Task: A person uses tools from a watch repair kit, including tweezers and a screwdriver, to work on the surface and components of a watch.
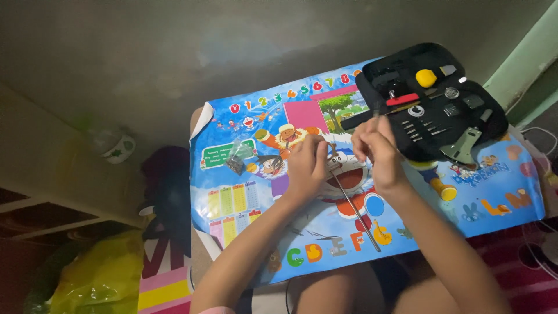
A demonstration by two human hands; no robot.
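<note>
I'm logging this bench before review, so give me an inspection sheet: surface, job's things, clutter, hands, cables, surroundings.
Surface: small table covered by a colourful cartoon mat, edges curling at the left.
Job's things: thin metal rod lying slantwise on the mat, its upper end at the hands; a small part between the hands, too small to tell.
Clutter: open black tool case with small tools, top right; small clear bag on the mat's left.
Hands: left hand and right hand close together, fingers pinched over the small part.
Cables: white cord at the right edge.
Surroundings: yellow bag lower left; grey wall behind.
</note>
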